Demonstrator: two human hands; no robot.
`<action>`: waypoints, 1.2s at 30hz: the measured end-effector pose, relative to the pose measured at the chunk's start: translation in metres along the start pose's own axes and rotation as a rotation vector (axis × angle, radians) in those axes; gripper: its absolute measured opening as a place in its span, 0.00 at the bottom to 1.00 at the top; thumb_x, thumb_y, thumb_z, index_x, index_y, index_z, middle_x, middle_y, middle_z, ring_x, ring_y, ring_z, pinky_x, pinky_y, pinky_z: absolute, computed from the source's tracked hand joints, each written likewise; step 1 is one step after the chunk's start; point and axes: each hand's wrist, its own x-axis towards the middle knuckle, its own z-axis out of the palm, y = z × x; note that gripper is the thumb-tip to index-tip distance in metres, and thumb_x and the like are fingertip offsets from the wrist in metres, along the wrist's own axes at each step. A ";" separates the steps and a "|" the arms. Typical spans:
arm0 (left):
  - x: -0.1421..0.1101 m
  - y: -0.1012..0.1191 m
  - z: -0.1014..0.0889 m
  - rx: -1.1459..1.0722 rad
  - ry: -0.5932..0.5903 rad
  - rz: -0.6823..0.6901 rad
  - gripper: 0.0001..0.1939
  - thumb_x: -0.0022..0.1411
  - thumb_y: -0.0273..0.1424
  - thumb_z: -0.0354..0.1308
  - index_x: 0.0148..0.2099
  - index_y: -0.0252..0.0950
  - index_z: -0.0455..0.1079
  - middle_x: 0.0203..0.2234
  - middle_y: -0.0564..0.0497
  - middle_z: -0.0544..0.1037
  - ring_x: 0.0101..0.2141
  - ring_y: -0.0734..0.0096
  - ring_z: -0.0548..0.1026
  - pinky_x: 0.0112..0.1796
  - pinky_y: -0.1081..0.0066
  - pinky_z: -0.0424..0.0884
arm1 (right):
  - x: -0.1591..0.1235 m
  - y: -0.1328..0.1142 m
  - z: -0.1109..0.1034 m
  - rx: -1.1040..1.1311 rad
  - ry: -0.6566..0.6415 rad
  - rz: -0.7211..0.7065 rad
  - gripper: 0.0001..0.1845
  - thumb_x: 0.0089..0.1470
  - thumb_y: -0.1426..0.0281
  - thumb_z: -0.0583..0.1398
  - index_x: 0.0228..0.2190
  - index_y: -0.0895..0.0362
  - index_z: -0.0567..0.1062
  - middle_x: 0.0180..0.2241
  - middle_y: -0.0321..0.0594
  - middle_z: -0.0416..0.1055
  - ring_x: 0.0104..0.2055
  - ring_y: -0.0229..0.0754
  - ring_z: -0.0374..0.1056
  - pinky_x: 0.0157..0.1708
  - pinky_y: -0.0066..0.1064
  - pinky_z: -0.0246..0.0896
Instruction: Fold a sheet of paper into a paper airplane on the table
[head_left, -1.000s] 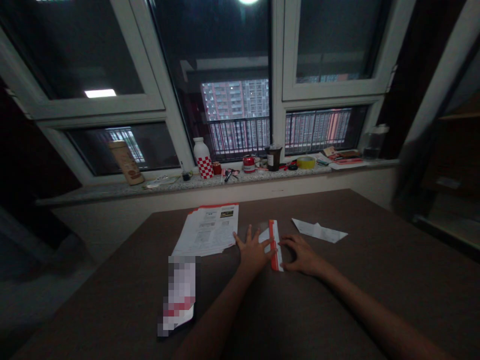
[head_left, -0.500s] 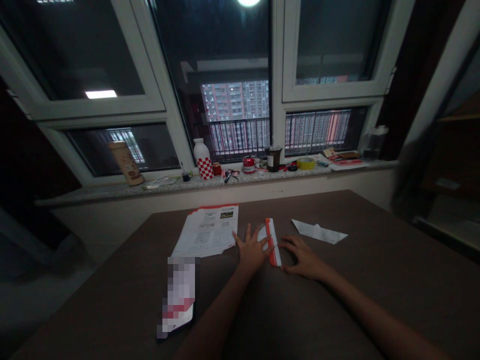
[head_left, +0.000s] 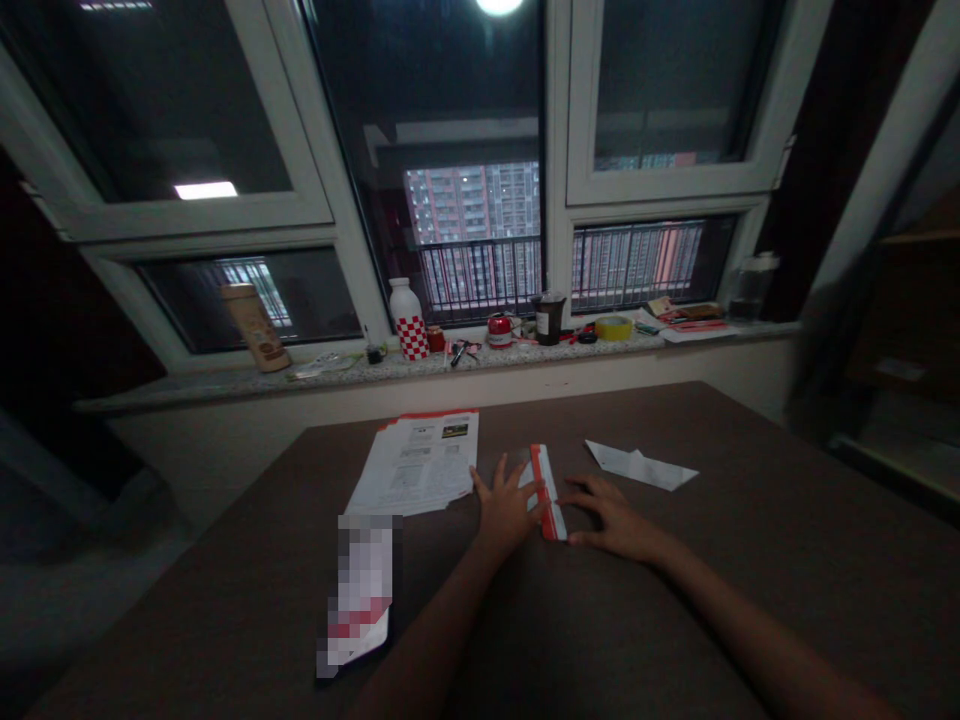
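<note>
So that it lies flat, presumably, the folded orange-and-white paper strip (head_left: 550,490) is touched by the spread left hand (head_left: 507,512) — and flanked by the open-fingered right hand (head_left: 622,522).

On your table (head_left: 240,590), the stack of sheets (head_left: 420,465) lies by the far edge, toward the far-left corner; the phone (head_left: 364,600) sits before it, nearer you. Right of the stack, your left hand (head_left: 506,515) is over the paper strip (head_left: 550,488); your right hand (head_left: 619,520) is at the strip's right side. The folded paper (head_left: 641,467) lies beyond that hand, toward the far-right corner. Behind the far edge runs the windowsill (head_left: 337,375).
</note>
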 end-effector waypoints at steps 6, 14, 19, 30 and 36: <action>0.002 0.000 0.002 0.005 0.000 -0.002 0.13 0.66 0.44 0.51 0.50 0.55 0.72 0.60 0.56 0.66 0.64 0.48 0.50 0.53 0.26 0.25 | 0.000 -0.001 -0.001 0.002 -0.017 0.010 0.30 0.53 0.43 0.55 0.52 0.44 0.72 0.62 0.44 0.55 0.63 0.55 0.50 0.61 0.50 0.45; 0.001 -0.002 0.005 0.019 0.008 -0.001 0.14 0.66 0.44 0.51 0.51 0.54 0.70 0.60 0.54 0.65 0.64 0.49 0.49 0.53 0.26 0.27 | 0.002 0.001 0.001 0.005 -0.019 0.029 0.26 0.59 0.47 0.50 0.51 0.44 0.73 0.62 0.43 0.55 0.64 0.53 0.49 0.62 0.49 0.43; 0.005 0.001 0.004 0.028 0.005 0.011 0.13 0.68 0.41 0.49 0.50 0.53 0.71 0.61 0.55 0.64 0.64 0.50 0.49 0.54 0.27 0.26 | 0.006 0.003 0.007 -0.003 0.052 0.035 0.21 0.62 0.53 0.49 0.48 0.44 0.75 0.59 0.41 0.60 0.62 0.50 0.54 0.60 0.47 0.48; 0.009 -0.005 0.010 0.026 -0.111 -0.050 0.18 0.68 0.44 0.46 0.59 0.60 0.63 0.65 0.54 0.57 0.64 0.45 0.47 0.53 0.25 0.33 | 0.017 0.012 0.016 -0.044 0.150 0.044 0.17 0.62 0.57 0.53 0.45 0.45 0.78 0.54 0.41 0.66 0.56 0.50 0.61 0.57 0.45 0.54; 0.006 -0.007 0.007 0.027 -0.115 0.009 0.19 0.67 0.45 0.49 0.59 0.61 0.63 0.64 0.54 0.59 0.65 0.47 0.48 0.55 0.29 0.31 | 0.019 0.008 0.016 -0.083 0.173 0.066 0.16 0.61 0.58 0.54 0.42 0.45 0.79 0.52 0.41 0.67 0.55 0.50 0.61 0.55 0.46 0.55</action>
